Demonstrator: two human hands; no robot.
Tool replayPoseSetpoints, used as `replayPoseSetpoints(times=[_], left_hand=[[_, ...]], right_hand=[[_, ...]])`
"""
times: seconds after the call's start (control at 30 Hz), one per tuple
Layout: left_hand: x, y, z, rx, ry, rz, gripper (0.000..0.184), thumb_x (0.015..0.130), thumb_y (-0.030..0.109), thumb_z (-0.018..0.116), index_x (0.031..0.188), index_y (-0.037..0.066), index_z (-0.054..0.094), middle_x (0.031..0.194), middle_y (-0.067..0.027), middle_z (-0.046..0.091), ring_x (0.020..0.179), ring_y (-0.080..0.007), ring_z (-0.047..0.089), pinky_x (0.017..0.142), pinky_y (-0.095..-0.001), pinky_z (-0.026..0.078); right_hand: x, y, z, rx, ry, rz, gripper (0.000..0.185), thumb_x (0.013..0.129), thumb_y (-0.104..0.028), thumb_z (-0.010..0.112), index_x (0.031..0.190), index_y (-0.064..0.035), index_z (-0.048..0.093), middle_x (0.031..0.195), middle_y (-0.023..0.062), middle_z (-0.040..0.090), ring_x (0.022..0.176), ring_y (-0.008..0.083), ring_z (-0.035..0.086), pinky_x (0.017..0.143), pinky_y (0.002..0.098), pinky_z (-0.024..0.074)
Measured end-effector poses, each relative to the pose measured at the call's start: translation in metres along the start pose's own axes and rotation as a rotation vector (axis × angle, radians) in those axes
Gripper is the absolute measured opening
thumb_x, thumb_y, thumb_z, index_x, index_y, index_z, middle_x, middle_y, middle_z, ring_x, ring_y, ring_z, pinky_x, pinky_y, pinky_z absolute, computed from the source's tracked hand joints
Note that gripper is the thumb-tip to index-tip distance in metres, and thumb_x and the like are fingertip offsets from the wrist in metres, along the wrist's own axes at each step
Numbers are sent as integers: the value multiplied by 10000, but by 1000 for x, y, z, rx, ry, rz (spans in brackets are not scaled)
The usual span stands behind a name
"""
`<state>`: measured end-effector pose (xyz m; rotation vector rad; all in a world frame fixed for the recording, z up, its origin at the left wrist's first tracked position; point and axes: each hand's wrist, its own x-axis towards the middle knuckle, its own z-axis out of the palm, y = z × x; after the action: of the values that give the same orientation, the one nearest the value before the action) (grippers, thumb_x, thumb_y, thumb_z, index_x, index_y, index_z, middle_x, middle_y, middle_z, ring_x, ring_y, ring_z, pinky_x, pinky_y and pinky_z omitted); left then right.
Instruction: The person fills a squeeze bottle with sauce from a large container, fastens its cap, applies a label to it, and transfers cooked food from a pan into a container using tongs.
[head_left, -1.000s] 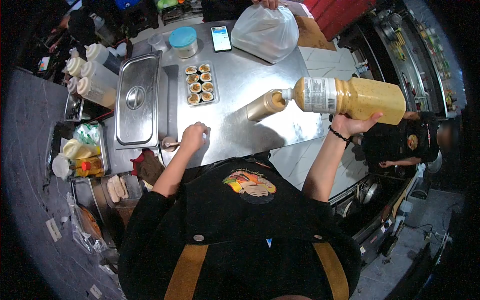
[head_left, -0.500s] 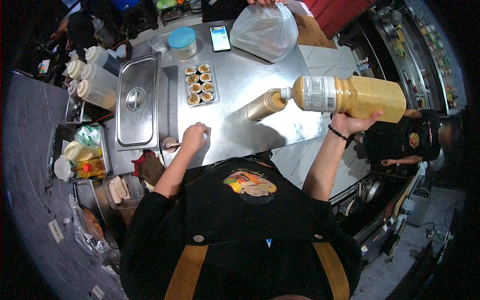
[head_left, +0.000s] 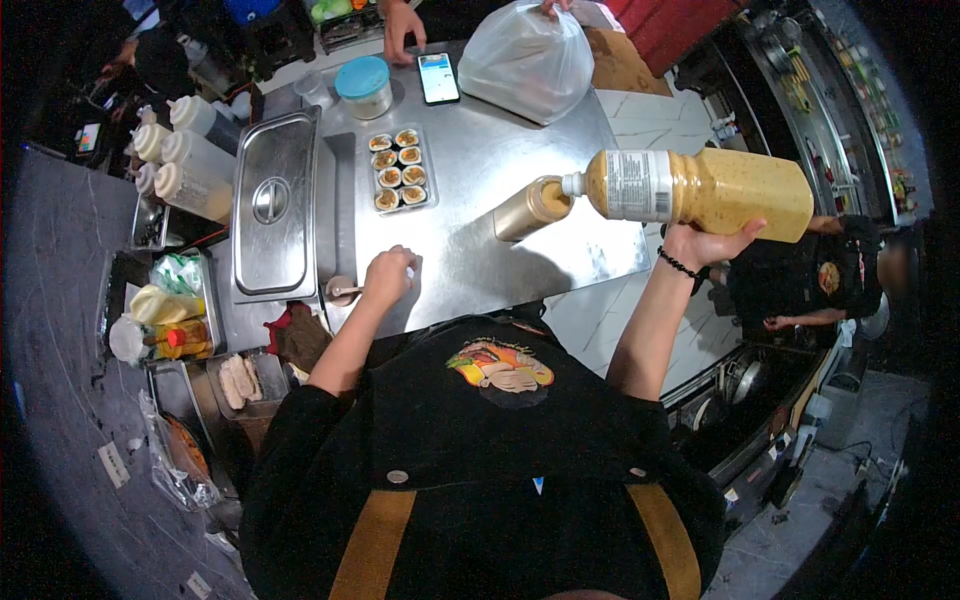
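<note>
My right hand point(head_left: 712, 245) supports a large clear bottle of yellow speckled sauce point(head_left: 740, 195) from below, tipped onto its side. The bottle's white neck points left, at the open mouth of a squeeze bottle point(head_left: 530, 212) that stands on the steel table point(head_left: 470, 275) with yellowish sauce inside. Whether sauce is flowing between them I cannot tell. Closed near the table's front edge, my left hand point(head_left: 390, 277) shows a small white thing at its fingers, too small to name. Beyond it lies a clear tray of sushi rolls point(head_left: 401, 170).
A lidded steel pan point(head_left: 270, 205) and several squeeze bottles point(head_left: 185, 165) stand at left. Toward the back are a blue-lidded tub point(head_left: 364, 85), a phone point(head_left: 437, 78) and a white plastic bag point(head_left: 527, 65) gripped by another person's hand. A co-worker point(head_left: 810, 275) is at right.
Across the table, another person's hand has come down beside the phone. The plastic bag and phone have shifted slightly. My hands and the sauce bottle are almost where they were.
</note>
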<state>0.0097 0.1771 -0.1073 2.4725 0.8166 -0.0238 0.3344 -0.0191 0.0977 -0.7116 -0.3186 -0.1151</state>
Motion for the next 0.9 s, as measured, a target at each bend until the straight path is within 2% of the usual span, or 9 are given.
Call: replayPoseSetpoints(times=[0.33,0.4,0.67,0.9], left_hand=[[0,1,-1,16,-9,-1,280,554,107,767,801,94,636,857,-138,599,810,-321,599,723,-401,483],[1,0,-1,15,-12,4,277,555,108,767,798,94,637,856,-138,599,811,-321,599,723,-400,483],[2,-2,2,-2,-16,6,250,567,104,754,787,87,637,849,-138,596,810,-321,597,724,-399,482],[-1,5,-4,-29,-8,-3,200,600,33,671,794,70,641,858,-135,596,807,-318,597,733,-398,494]], right_hand=[[2,-1,1,-4,5,-9,762,749,-560,615,1302,-100,361,1251,97,462,1145,277,467,974,458,391],[2,-1,1,-24,4,-15,803,746,-579,607,1327,-102,327,1256,120,449,1158,297,467,972,465,404],[-1,1,-1,-44,56,-4,800,761,-582,588,1338,-99,316,1266,125,446,1167,309,466,969,483,405],[0,11,-17,17,84,69,771,764,-574,582,1322,-100,340,1261,124,462,1132,321,488,954,490,414]])
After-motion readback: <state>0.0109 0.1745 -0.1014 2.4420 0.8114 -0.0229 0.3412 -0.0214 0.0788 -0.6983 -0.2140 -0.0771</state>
